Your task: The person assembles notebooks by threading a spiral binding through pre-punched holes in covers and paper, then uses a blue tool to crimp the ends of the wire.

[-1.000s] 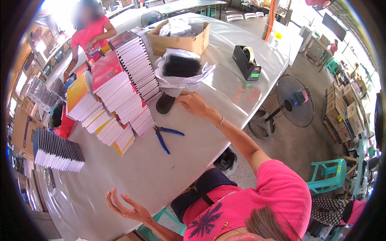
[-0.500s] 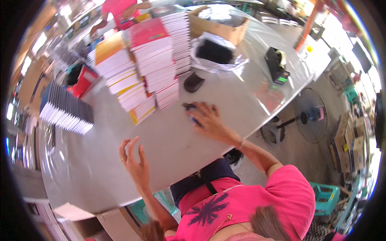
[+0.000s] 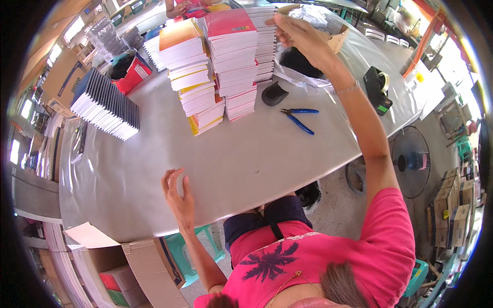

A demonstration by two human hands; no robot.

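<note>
My left hand point(image 3: 179, 201) hovers over the near edge of the grey table point(image 3: 154, 154), its fingers apart and holding nothing. My right hand point(image 3: 302, 37) reaches far across the table, fingers stretched toward the top of a tall stack of spiral-bound notebooks point(image 3: 266, 49). Whether the fingertips touch it, I cannot tell. Below the right forearm lie blue-handled cutting pliers point(image 3: 304, 111), jaws pointing left. A dark curved piece point(image 3: 274, 94) sits between the pliers and the stacks. Left of the spiral-bound stack stand a red-topped notebook stack point(image 3: 233, 56) and an orange-topped one point(image 3: 187, 66).
A black-spined notebook stack point(image 3: 110, 105) and a red bag point(image 3: 134, 77) stand at the left. A white bag with black contents point(image 3: 300, 64), a cardboard box point(image 3: 336, 40) and a tape dispenser point(image 3: 377, 92) are at the right. Another person's hand point(image 3: 177, 9) shows at the far side.
My right hand has let go of the pliers, leaving them on the table, and has moved far forward to the notebook stacks. The left hand stays near the table edge. The view has shifted.
</note>
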